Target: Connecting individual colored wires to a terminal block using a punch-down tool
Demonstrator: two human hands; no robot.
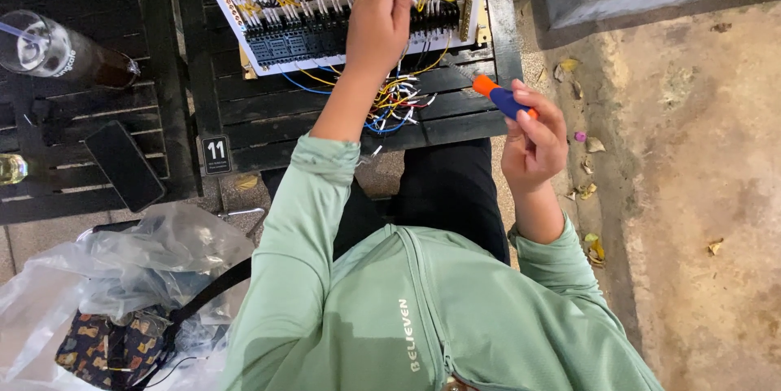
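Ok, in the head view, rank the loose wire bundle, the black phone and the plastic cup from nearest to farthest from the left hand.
From the left hand:
1. Loose wire bundle, just below the hand, on the slatted table.
2. Black phone, lower left, on the neighbouring table.
3. Plastic cup, far left edge.

Small table-number tag [216,154]: near edge of the black slatted table, left of the sleeve, roughly square, black with white characters and a thin pale border. Phone [124,165]: lying flat on the left table, rectangular, screen dark and blank, tilted diagonally. Plastic cup [49,49]: far left, on its side, clear with dark drink, white printed label on the wall. Clear plastic bag [122,265]: near left, crumpled, translucent, holding a dark patterned pouch [106,346] with small orange and yellow figures. Terminal rows on the white wiring panel [313,8]: marker strips too small to make out.
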